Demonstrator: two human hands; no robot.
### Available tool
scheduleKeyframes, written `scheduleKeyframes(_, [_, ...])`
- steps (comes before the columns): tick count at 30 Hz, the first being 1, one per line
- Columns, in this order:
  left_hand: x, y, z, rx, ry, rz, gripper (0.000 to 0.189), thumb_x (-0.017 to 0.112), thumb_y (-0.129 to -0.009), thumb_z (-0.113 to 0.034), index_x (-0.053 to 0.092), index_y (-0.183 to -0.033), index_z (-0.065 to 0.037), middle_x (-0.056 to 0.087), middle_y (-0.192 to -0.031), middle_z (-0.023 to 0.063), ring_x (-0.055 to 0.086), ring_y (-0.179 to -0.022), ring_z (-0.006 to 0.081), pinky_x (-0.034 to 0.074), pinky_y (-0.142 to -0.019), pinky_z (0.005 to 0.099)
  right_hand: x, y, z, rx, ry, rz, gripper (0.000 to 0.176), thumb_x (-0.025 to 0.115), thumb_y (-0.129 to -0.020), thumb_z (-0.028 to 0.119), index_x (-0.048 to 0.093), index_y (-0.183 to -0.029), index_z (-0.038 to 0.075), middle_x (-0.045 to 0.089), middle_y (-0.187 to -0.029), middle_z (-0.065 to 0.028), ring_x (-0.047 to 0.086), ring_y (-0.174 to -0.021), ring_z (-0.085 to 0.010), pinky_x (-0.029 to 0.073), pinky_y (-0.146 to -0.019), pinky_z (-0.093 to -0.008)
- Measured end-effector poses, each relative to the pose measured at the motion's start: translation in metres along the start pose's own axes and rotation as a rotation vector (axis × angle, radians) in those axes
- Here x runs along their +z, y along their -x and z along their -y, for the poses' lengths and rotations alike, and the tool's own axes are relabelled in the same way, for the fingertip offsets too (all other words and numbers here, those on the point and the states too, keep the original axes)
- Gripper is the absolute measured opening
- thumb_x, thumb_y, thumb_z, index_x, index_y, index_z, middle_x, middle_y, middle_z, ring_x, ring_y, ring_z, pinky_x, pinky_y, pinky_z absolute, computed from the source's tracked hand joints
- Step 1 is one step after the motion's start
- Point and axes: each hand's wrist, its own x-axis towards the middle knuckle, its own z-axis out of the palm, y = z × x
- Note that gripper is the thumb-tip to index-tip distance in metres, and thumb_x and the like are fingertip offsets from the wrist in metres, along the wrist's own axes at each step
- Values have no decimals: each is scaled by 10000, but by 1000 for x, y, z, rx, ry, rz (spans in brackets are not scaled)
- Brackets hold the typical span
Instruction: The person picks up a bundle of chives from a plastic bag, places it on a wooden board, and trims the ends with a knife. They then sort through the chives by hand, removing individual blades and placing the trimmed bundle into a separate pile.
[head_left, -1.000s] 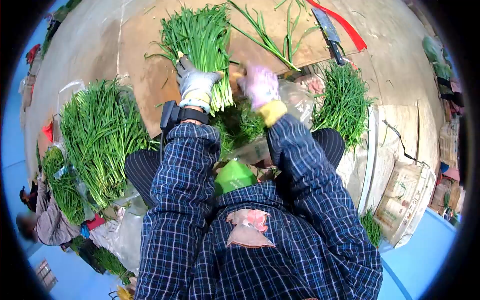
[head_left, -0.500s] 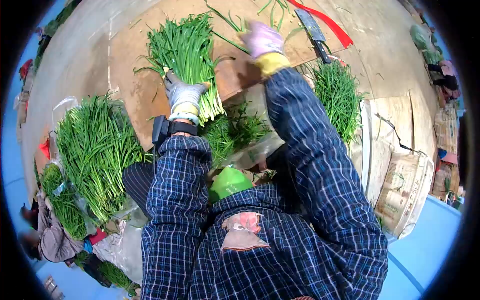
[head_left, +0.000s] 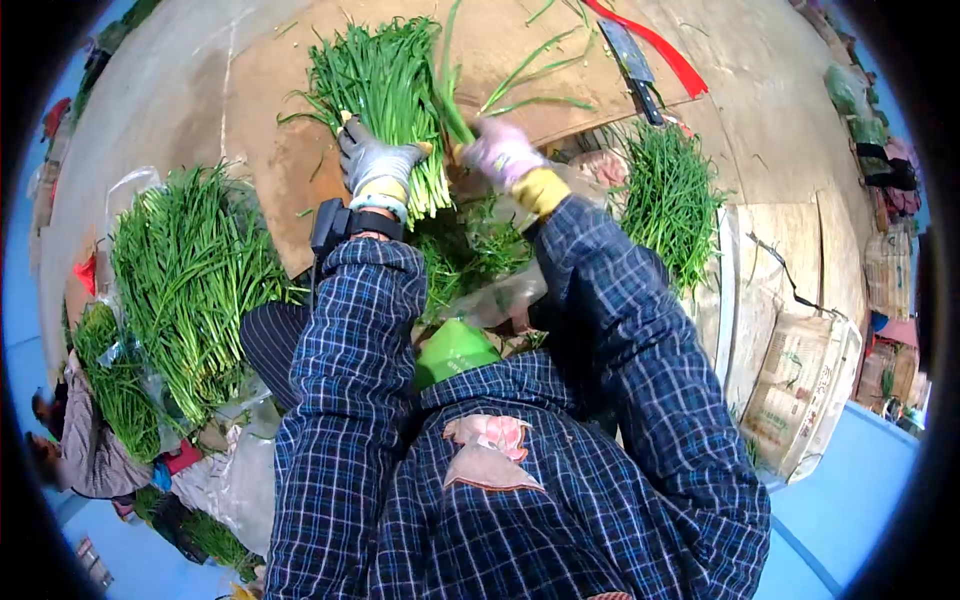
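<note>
A thick bundle of long green stalks with pale cut ends (head_left: 385,85) lies on a brown board (head_left: 265,100). Over its lower part rests my gloved left hand (head_left: 378,165), fingers wrapped round the bundle's near end. To the right, my gloved right hand (head_left: 500,153) is closed on a few green leaves (head_left: 452,110) that rise from its fingers beside the bundle. Some loose leaves (head_left: 540,70) lie on the board farther right. A cleaver (head_left: 630,60) with a black handle lies beyond them, next to a red strip (head_left: 665,45).
A large heap of green stalks (head_left: 195,290) is at the left, and another pile (head_left: 670,200) at the right. Loose greens (head_left: 470,250) lie in clear plastic below my hands. A worn crate (head_left: 800,390) stands at the lower right. Another person (head_left: 95,440) is at the lower left.
My right hand has come down and nearer to the bundle, now with leaves in it. My left hand stays on the bundle, which appears slightly higher and farther right in the view.
</note>
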Motion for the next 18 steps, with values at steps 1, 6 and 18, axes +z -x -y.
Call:
scheduleKeyframes(1, [-2, 1, -1, -2, 8, 0, 1167, 827, -549, -386, 105, -1417, -92, 175, -1457, 179, 212, -1333, 334, 260, -1067, 422, 15, 4, -1, 21, 25, 9, 411, 667, -730, 340, 611, -1022, 56, 637, -936, -198, 605, -911, -349, 476, -784, -424])
scheduleKeyframes(6, [-1, 1, 4, 45, 63, -10, 1162, 825, -555, -376, 110, -1413, -58, 186, -1449, 197, 216, -1328, 348, 259, -1068, 412, 15, 38, -1, 174, -34, -126, 427, 637, -764, 400, 585, -1042, 80, 634, -965, -178, 594, -946, -333, 459, -802, -414])
scheduleKeyframes(18, [4, -2, 6, 42, 24, -37, 1133, 827, -551, -384, 150, -1402, -65, 196, -1450, 185, 214, -1329, 340, 245, -1074, 420, 53, 38, -2, 448, -155, -128, 503, 687, -722, 374, 548, -1091, 62, 623, -994, -221, 590, -974, -351, 462, -832, -418])
